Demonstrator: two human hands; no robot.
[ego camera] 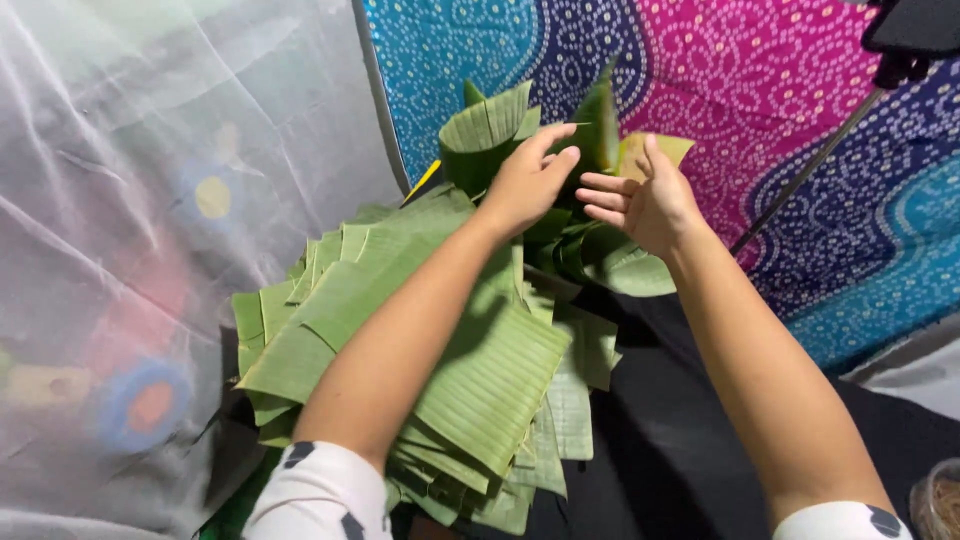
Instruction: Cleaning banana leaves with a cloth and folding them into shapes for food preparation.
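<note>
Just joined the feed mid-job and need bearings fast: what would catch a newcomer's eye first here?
A big heap of cut banana leaf strips fills the middle, piled on a dark cloth. Above it, the left hand and right hand work on rolled banana leaves standing at the heap's far end. Behind them hangs a bright patterned fabric in blue, pink and purple, with a translucent plastic sheet on the left.

A home floor workspace: a bright paisley bedsheet [760,130] covers the far right, a sheer patterned curtain [150,250] hangs left, and cut banana leaves [480,390] are stacked on dark cloth [660,450].
</note>
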